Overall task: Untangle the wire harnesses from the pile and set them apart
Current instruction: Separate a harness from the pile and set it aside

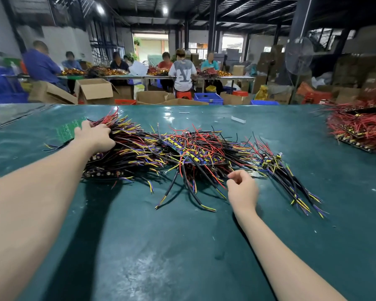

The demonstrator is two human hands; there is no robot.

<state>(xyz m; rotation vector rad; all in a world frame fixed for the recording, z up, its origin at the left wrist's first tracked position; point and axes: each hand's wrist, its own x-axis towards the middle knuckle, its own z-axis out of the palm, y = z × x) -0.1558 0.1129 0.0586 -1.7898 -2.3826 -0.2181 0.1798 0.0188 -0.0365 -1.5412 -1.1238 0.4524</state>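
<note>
Squarely ahead of both hands, tangled pile of black, red, yellow and purple wire harnesses [182, 153] with small circuit boards among them, sprawled on the dark green tabletop [161, 246], long axis running left to right and loose ends fanning toward the near edge. Far out on the pile's left heap, left hand [95, 135], fingers curled into the strands and gripping them. Closer in, at the near edge of the pile's middle, right hand [242, 187], fingers loosely curled, thumb and forefinger close together by a wire end; hold on any strand impossible to tell. By judgement, right hand the nearer for the coming pull, likely back toward the body, left hand pinning the heap. Open tabletop between the forearms and to the near right, room enough for a freed harness. Just beyond the left hand, flat green printed circuit board [67, 129]; well apart at the far right edge, separate heap of red-wired boards [356, 131]; beyond the pile, small white scrap [238, 119]. Likely snag: neighbouring strands dragged along with the chosen one.
</note>
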